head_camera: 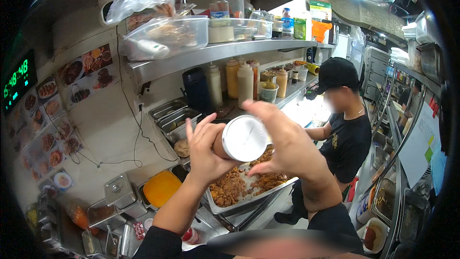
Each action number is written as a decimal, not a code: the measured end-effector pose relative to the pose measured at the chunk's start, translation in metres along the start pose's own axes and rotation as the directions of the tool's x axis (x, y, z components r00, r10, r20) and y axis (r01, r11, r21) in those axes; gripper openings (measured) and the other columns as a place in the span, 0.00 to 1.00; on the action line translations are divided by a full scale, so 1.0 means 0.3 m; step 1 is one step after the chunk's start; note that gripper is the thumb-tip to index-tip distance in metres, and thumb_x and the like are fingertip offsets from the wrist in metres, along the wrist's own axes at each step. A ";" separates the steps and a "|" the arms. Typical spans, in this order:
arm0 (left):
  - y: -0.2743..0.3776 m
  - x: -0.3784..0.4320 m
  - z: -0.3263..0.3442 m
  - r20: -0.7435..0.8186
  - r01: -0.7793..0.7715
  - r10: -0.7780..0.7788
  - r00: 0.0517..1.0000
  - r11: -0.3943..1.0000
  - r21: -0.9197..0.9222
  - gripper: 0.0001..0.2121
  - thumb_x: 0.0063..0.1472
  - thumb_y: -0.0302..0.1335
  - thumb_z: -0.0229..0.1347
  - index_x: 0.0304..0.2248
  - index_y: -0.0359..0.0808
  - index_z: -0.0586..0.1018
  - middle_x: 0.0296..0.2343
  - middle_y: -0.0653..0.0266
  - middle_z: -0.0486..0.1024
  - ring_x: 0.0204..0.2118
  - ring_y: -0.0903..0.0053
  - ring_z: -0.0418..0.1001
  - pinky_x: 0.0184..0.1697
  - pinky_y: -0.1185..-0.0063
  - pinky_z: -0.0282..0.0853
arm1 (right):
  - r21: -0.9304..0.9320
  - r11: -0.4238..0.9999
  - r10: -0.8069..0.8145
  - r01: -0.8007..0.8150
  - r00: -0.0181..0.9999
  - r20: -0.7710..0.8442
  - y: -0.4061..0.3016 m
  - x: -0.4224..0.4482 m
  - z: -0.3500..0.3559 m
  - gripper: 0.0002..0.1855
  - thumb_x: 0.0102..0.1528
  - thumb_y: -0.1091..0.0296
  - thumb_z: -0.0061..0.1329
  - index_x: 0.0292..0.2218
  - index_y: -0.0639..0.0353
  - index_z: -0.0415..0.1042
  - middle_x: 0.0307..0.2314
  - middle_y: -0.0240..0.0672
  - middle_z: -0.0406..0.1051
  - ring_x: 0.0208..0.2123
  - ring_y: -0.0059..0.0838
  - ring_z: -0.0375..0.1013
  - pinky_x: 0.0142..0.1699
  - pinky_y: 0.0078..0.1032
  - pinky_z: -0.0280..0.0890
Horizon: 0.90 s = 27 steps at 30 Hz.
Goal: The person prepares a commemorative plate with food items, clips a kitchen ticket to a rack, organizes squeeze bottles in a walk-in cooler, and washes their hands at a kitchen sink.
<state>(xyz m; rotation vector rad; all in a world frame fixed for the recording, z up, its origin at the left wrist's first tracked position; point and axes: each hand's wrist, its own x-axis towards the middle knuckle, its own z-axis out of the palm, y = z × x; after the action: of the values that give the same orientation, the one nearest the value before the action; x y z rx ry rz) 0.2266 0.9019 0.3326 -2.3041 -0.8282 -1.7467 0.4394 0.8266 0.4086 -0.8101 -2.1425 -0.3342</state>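
Note:
My left hand is wrapped around a round container with a brownish side, raised in front of me. The container is tipped so that its white lid faces me. To the right of the lid, my right hand is spread, thumb and fingers apart and slightly blurred. Whether it touches the lid's edge I cannot tell. Below both hands lies a metal sheet tray with heaps of browned, breaded-looking food pieces, partly hidden by my hands.
A co-worker in a black cap stands to the right. Squeeze bottles line the counter beneath a steel shelf holding plastic bins. At lower left are a yellow-orange tub and lidded steel pans. A steel rack runs along the right.

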 end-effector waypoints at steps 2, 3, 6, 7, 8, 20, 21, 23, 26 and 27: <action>0.042 0.094 0.056 0.040 0.012 -0.005 0.999 0.984 -0.180 0.33 0.32 0.42 0.75 0.41 0.36 0.80 0.43 0.55 0.80 0.56 0.55 0.72 0.64 0.42 0.42 | 0.041 0.997 0.070 -0.065 0.988 -0.141 0.116 -0.042 -0.013 0.59 0.36 0.59 0.74 0.64 0.59 0.55 0.54 0.48 0.68 0.53 0.45 0.72 0.57 0.35 0.67; 0.066 0.151 0.086 0.097 0.023 0.004 0.995 0.961 -0.277 0.34 0.32 0.41 0.76 0.41 0.35 0.80 0.45 0.49 0.78 0.55 0.53 0.72 0.63 0.42 0.43 | 0.234 0.965 0.153 -0.120 0.980 -0.129 0.192 -0.055 -0.006 0.60 0.36 0.71 0.72 0.65 0.59 0.52 0.54 0.49 0.67 0.57 0.46 0.70 0.57 0.35 0.68; 0.120 0.357 0.136 0.042 -0.073 0.095 0.995 0.926 -0.370 0.35 0.30 0.39 0.76 0.42 0.34 0.80 0.42 0.53 0.80 0.51 0.56 0.75 0.62 0.47 0.49 | 0.330 0.943 0.122 -0.034 0.961 -0.248 0.298 -0.021 -0.043 0.49 0.37 0.72 0.73 0.59 0.61 0.63 0.50 0.43 0.73 0.53 0.35 0.73 0.55 0.34 0.69; 0.129 0.432 0.157 0.021 -0.108 0.127 0.992 0.910 -0.401 0.35 0.30 0.38 0.76 0.41 0.34 0.80 0.40 0.54 0.81 0.49 0.59 0.77 0.61 0.51 0.54 | 0.132 0.987 -0.039 0.092 0.933 -0.359 0.335 0.012 -0.076 0.43 0.38 0.70 0.73 0.55 0.63 0.67 0.48 0.40 0.74 0.50 0.33 0.74 0.54 0.33 0.69; 0.162 0.518 0.165 0.018 -0.126 0.150 0.989 0.883 -0.452 0.34 0.29 0.37 0.76 0.41 0.34 0.81 0.37 0.55 0.81 0.46 0.62 0.79 0.59 0.58 0.61 | 0.016 0.993 -0.098 0.116 0.902 -0.421 0.373 0.040 -0.113 0.41 0.43 0.71 0.71 0.55 0.65 0.66 0.46 0.40 0.74 0.50 0.32 0.74 0.54 0.32 0.69; 0.160 0.550 0.029 -0.157 -0.326 0.288 0.945 0.875 -0.358 0.44 0.42 0.33 0.70 0.58 0.26 0.66 0.53 0.41 0.70 0.56 0.52 0.71 0.61 0.65 0.64 | -0.186 0.925 -0.306 0.332 0.360 -0.881 0.572 0.954 -0.454 0.23 0.53 0.64 0.62 0.45 0.69 0.70 0.35 0.45 0.78 0.40 0.39 0.78 0.47 0.35 0.71; 0.155 0.469 -0.010 -0.006 -0.249 0.265 0.964 0.897 -0.365 0.43 0.45 0.33 0.70 0.59 0.25 0.65 0.55 0.41 0.69 0.59 0.54 0.68 0.63 0.66 0.62 | -0.193 0.955 -0.260 0.227 0.318 -0.912 0.613 1.092 -0.517 0.28 0.51 0.63 0.63 0.47 0.70 0.68 0.38 0.48 0.77 0.42 0.42 0.78 0.48 0.36 0.71; 0.193 0.338 -0.073 0.165 -0.169 0.258 0.952 0.891 -0.422 0.39 0.50 0.33 0.68 0.59 0.26 0.66 0.58 0.42 0.65 0.62 0.53 0.65 0.64 0.66 0.60 | -0.231 0.973 -0.231 0.025 0.227 -0.946 0.673 1.287 -0.704 0.33 0.48 0.60 0.65 0.49 0.70 0.67 0.41 0.52 0.76 0.44 0.47 0.77 0.49 0.37 0.70; 0.138 0.101 -0.164 0.289 0.014 0.090 0.953 0.941 -0.339 0.40 0.49 0.34 0.73 0.59 0.30 0.69 0.58 0.44 0.67 0.60 0.55 0.68 0.61 0.66 0.65 | -0.117 0.990 -0.136 0.082 0.282 -0.950 0.657 1.541 -0.698 0.30 0.50 0.58 0.64 0.48 0.69 0.70 0.41 0.53 0.77 0.43 0.48 0.77 0.48 0.37 0.71; 0.123 0.026 -0.199 0.309 0.079 0.024 0.951 0.945 -0.318 0.39 0.48 0.33 0.73 0.58 0.31 0.70 0.57 0.45 0.69 0.59 0.57 0.70 0.59 0.67 0.67 | -0.064 0.990 -0.102 0.126 0.320 -0.942 0.677 1.601 -0.707 0.29 0.51 0.57 0.63 0.47 0.69 0.71 0.40 0.53 0.77 0.43 0.49 0.78 0.48 0.37 0.71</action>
<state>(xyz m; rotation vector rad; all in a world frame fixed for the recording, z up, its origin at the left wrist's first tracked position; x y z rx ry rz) 0.1957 0.8485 0.3669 -2.8532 -0.6528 -1.6648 0.4711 1.0886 0.9057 -0.2567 -1.0253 -0.6672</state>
